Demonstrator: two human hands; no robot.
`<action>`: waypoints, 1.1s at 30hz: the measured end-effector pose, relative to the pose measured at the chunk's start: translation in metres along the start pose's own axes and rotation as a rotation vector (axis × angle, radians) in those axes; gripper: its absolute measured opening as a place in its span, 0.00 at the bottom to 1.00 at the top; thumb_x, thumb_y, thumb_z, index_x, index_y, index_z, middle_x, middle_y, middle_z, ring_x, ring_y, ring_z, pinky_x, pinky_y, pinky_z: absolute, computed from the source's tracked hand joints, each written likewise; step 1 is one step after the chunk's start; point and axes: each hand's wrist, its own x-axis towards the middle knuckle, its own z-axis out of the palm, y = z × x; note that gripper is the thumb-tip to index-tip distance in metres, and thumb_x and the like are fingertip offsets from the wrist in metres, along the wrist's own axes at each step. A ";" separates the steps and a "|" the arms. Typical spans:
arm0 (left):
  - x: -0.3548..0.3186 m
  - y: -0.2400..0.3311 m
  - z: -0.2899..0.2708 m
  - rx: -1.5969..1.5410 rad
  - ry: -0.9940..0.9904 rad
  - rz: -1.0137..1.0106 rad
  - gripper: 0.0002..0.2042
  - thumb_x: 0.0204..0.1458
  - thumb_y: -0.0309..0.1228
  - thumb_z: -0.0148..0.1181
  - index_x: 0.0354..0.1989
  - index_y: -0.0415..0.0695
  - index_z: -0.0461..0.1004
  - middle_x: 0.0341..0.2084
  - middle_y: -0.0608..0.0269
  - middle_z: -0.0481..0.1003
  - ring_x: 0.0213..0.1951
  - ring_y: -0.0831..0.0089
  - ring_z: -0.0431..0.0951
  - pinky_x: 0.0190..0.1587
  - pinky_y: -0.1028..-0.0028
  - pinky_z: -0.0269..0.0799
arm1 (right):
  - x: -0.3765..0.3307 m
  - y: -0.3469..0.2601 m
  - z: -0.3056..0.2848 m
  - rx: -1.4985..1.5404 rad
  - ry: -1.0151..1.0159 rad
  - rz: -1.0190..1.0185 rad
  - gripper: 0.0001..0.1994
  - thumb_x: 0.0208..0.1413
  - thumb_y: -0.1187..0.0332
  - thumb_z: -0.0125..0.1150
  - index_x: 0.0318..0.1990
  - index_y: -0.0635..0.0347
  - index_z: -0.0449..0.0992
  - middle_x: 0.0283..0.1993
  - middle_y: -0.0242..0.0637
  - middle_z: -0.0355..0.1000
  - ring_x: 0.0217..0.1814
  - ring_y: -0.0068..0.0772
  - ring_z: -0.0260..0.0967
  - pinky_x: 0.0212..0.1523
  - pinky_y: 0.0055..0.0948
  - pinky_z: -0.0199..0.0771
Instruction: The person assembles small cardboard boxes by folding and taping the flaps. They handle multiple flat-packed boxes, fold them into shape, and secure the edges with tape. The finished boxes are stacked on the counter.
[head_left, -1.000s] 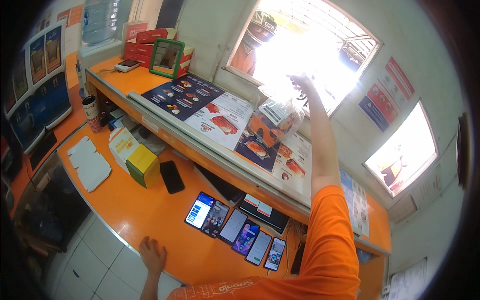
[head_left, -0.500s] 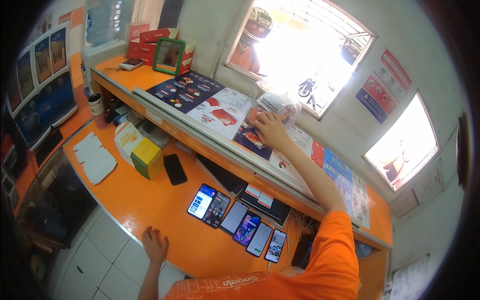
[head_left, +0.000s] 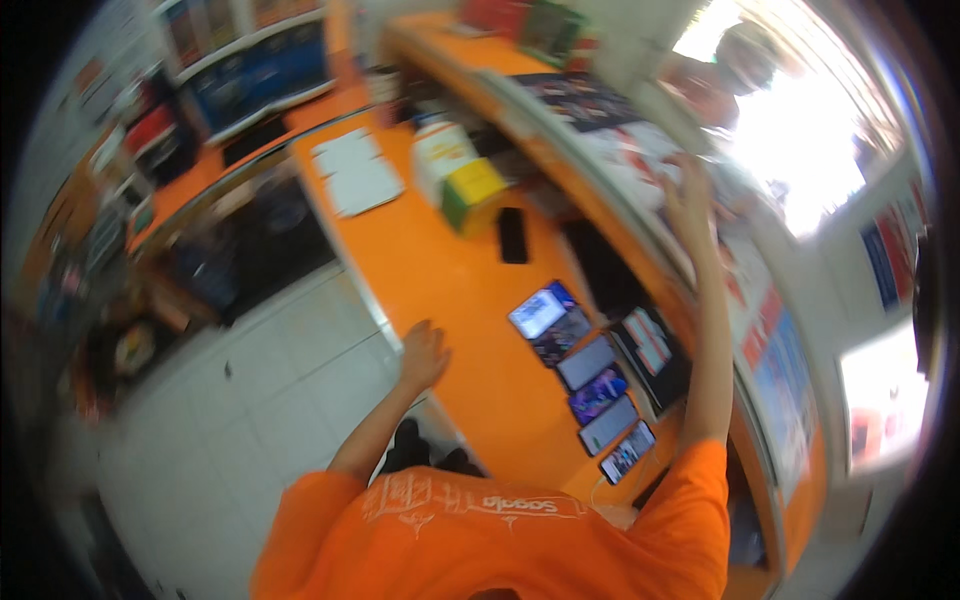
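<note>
My right hand (head_left: 688,200) is raised over the menu-covered upper counter, its blurred fingers apart and seemingly holding nothing. Just beyond it, by the bright window, stands a clear plastic bag (head_left: 735,188) with contents I cannot make out. My left hand (head_left: 425,355) rests open on the near edge of the orange desk (head_left: 440,290). Between my arms several phones lie in a slanting row, the first a lit phone (head_left: 540,312) and the nearest a phone on a cable (head_left: 628,452).
Outside the window is a helmeted person (head_left: 748,58). A black phone (head_left: 512,236), a yellow-green box (head_left: 470,195) and white card sheets (head_left: 357,172) lie farther along the desk. Laminated menus (head_left: 620,150) cover the upper counter. Tiled floor (head_left: 250,400) lies to the left.
My view has swung left, shifting the scene to the right and blurring it. My right hand, earlier on the plastic bag, now appears apart from it. My left hand stays at the desk edge.
</note>
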 end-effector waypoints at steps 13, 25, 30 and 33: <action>-0.040 -0.185 -0.189 -0.627 -0.509 -0.283 0.14 0.57 0.35 0.55 0.48 0.41 0.71 0.44 0.58 0.74 0.46 0.66 0.74 0.48 0.68 0.71 | -0.011 -0.275 0.463 0.643 -0.812 0.844 0.25 0.50 0.48 0.59 0.36 0.67 0.76 0.35 0.52 0.75 0.37 0.50 0.74 0.39 0.40 0.73; 0.033 -0.292 -0.242 -0.576 -0.425 -0.405 0.11 0.55 0.30 0.57 0.45 0.40 0.72 0.42 0.55 0.74 0.43 0.65 0.76 0.46 0.70 0.73 | -0.009 -0.290 0.527 0.243 -0.491 1.040 0.27 0.51 0.65 0.63 0.53 0.71 0.59 0.51 0.56 0.68 0.49 0.56 0.70 0.48 0.47 0.71; 0.174 -0.282 -0.184 -0.431 -0.476 0.022 0.15 0.52 0.32 0.58 0.48 0.41 0.70 0.47 0.51 0.70 0.50 0.56 0.71 0.55 0.62 0.66 | -0.039 -0.273 0.580 0.001 -0.200 1.027 0.15 0.60 0.65 0.47 0.50 0.65 0.65 0.37 0.50 0.72 0.35 0.54 0.72 0.37 0.47 0.74; 0.235 -0.291 -0.146 -0.211 -0.391 0.300 0.20 0.51 0.34 0.59 0.52 0.42 0.68 0.54 0.50 0.64 0.56 0.51 0.65 0.59 0.58 0.61 | -0.041 -0.276 0.593 -0.166 -0.381 1.002 0.15 0.58 0.66 0.48 0.49 0.67 0.67 0.46 0.45 0.67 0.42 0.45 0.70 0.37 0.42 0.75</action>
